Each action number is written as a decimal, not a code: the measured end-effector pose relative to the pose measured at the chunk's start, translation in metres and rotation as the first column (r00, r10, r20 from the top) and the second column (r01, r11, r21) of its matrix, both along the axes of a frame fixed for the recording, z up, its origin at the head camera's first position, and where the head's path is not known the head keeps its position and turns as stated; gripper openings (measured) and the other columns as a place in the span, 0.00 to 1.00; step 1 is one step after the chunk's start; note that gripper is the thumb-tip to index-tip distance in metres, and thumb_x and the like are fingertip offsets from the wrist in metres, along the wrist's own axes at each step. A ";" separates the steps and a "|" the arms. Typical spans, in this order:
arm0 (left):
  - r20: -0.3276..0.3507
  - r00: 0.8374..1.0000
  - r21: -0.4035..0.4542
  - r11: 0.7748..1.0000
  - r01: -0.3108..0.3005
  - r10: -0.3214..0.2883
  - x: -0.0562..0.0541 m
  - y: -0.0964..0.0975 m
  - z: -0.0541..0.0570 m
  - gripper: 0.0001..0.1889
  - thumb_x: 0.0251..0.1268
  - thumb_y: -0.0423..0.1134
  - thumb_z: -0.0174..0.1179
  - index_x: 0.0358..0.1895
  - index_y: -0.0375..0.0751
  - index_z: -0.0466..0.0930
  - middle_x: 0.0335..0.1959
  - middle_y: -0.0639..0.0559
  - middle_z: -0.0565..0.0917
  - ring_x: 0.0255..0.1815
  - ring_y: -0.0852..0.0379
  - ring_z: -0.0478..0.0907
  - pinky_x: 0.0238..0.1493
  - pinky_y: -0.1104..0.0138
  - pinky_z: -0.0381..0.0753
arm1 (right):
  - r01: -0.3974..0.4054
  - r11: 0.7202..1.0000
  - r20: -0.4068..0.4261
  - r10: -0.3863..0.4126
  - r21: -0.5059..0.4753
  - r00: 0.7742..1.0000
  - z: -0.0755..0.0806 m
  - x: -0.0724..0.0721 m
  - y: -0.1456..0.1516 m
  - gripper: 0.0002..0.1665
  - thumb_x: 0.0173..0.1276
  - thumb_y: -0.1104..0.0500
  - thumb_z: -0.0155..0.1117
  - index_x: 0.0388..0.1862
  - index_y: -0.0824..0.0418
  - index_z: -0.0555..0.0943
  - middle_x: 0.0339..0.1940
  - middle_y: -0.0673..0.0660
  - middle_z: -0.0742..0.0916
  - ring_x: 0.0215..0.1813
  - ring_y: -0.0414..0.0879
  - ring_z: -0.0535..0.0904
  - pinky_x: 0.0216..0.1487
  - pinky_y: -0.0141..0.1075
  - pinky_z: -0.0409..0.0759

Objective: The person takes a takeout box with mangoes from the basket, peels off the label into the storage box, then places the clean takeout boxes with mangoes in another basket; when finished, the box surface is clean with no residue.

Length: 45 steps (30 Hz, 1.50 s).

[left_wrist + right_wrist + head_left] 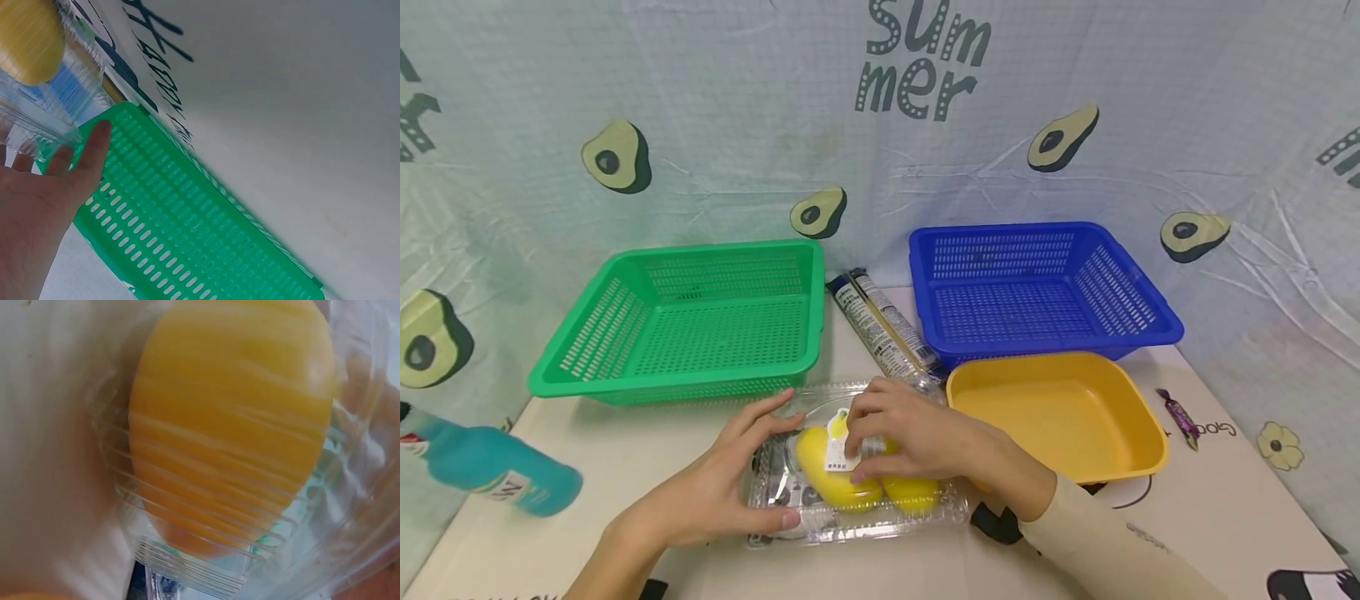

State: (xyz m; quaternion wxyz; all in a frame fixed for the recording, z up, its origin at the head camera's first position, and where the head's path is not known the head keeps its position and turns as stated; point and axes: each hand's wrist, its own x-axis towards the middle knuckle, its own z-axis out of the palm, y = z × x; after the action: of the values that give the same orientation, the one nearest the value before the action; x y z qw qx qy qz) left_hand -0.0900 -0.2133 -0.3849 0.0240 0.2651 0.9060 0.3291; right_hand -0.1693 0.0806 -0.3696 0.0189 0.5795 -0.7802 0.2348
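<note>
A clear plastic clamshell box (865, 532) with large yellow fruits (838, 490), shaped like mangoes, lies near the table's front. On it is a white label (841, 454) with a small yellow fruit picture. My left hand (722, 479) is spread at the box's left end, thumb to the front, its fingers fairly straight against the plastic. My right hand (910, 429) reaches over the box from the right, fingers bent, thumb and forefinger pinching the label's right edge. The right wrist view shows one yellow fruit (231, 425) close up behind ribbed plastic.
Behind the box stand a green basket (681, 387) and a blue basket (1048, 342), with long printed packets (883, 325) between them. A yellow tray (1060, 417) sits to the right, beside a purple-wrapped candy (1180, 419). At far left is a turquoise bottle (505, 467).
</note>
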 end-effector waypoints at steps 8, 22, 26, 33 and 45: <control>0.001 1.000 -0.004 1.000 -0.004 0.004 0.000 0.001 -0.001 0.46 0.52 0.61 0.77 0.74 0.58 0.66 0.83 0.59 0.50 0.82 0.50 0.51 0.67 0.38 0.69 | 0.006 1.000 0.008 -0.006 -0.018 1.000 -0.003 0.000 -0.002 0.06 0.71 0.46 0.70 0.38 0.45 0.88 0.41 0.39 0.84 0.50 0.38 0.72 0.53 0.32 0.69; 0.004 1.000 0.000 1.000 0.002 -0.002 0.000 0.000 -0.002 0.47 0.53 0.61 0.77 0.76 0.56 0.65 0.83 0.60 0.49 0.82 0.49 0.50 0.67 0.36 0.69 | 0.019 1.000 -0.032 -0.018 0.019 0.999 -0.003 0.003 -0.004 0.08 0.76 0.46 0.64 0.38 0.46 0.85 0.40 0.39 0.83 0.49 0.38 0.74 0.52 0.31 0.68; 0.018 1.000 0.018 1.000 0.009 -0.009 -0.001 0.000 -0.003 0.47 0.53 0.60 0.77 0.76 0.56 0.65 0.84 0.60 0.48 0.82 0.46 0.49 0.67 0.35 0.67 | 0.028 0.999 -0.028 -0.027 0.024 0.999 -0.002 0.005 -0.005 0.07 0.77 0.48 0.63 0.40 0.47 0.82 0.40 0.40 0.83 0.50 0.39 0.75 0.52 0.33 0.68; 0.018 1.000 0.033 0.999 0.017 -0.018 -0.001 -0.001 -0.004 0.47 0.53 0.60 0.77 0.76 0.54 0.65 0.84 0.59 0.48 0.82 0.43 0.50 0.67 0.34 0.67 | 0.047 0.999 0.001 -0.047 0.016 0.999 -0.004 0.004 -0.004 0.05 0.79 0.50 0.61 0.42 0.48 0.79 0.40 0.40 0.81 0.49 0.38 0.73 0.53 0.33 0.67; 0.008 1.000 0.021 1.000 0.009 -0.010 -0.001 0.000 -0.003 0.47 0.52 0.60 0.77 0.75 0.55 0.66 0.84 0.60 0.49 0.82 0.45 0.50 0.67 0.35 0.67 | 0.054 0.998 -0.049 -0.053 0.027 0.997 -0.005 0.004 -0.005 0.06 0.79 0.50 0.60 0.43 0.48 0.80 0.41 0.41 0.82 0.50 0.39 0.75 0.53 0.33 0.70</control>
State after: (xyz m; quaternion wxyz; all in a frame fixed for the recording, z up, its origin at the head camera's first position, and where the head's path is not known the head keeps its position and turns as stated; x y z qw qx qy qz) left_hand -0.0909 -0.2134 -0.3881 0.0266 0.2682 0.9011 0.3397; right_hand -0.1649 0.0756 -0.3748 0.0358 0.5643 -0.7979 0.2089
